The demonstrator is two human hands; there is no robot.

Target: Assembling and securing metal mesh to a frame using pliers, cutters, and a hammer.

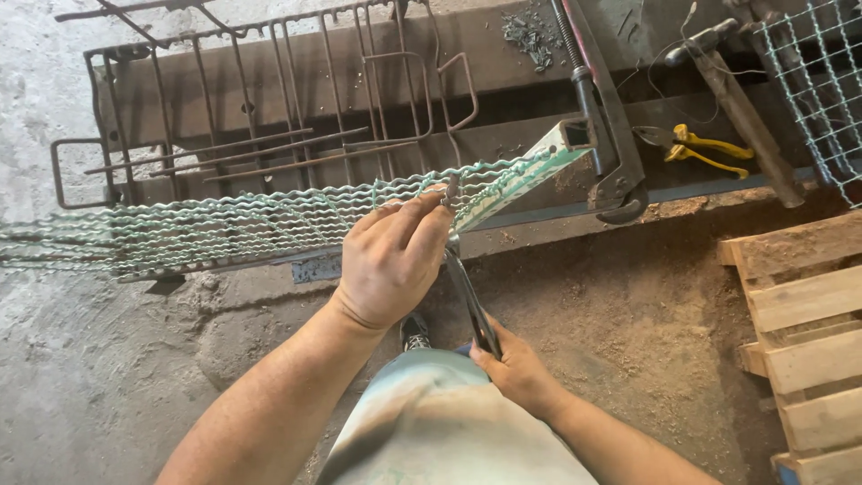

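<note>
At centre, the left hand pinches the green crimped wires; at five o'clock the right hand clenches pliers, likely twisting a tie, needing steady aim.

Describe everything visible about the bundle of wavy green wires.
The wavy green wires are thin crimped strands, seemingly coated metal, pale green. They lie roughly level in a loose bundle running from the picture's left edge toward a pale green bar on the rusty workbench. The left hand pinches a small metal piece at their right end, while the right hand holds dark pliers reaching up from below.
</note>
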